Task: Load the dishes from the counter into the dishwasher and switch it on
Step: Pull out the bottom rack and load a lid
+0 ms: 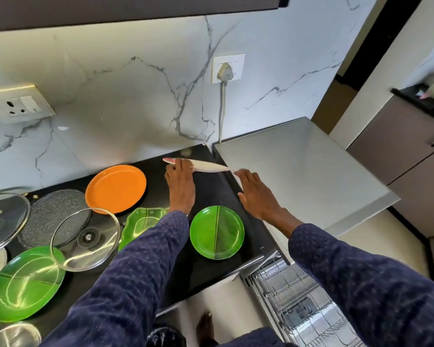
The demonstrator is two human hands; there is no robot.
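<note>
The left hand (pixel 179 182) grips the near rim of a thin white plate with a pink edge (pixel 198 165), lifted edge-on above the black counter (pixel 211 191). The right hand (pixel 257 194), fingers straight, is just beside the plate's right end, above the grey dishwasher top (pixel 298 166).

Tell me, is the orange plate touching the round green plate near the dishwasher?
Apart. The head view shows bare black counter and the person's left hand between the orange plate and the round green plate.
</note>
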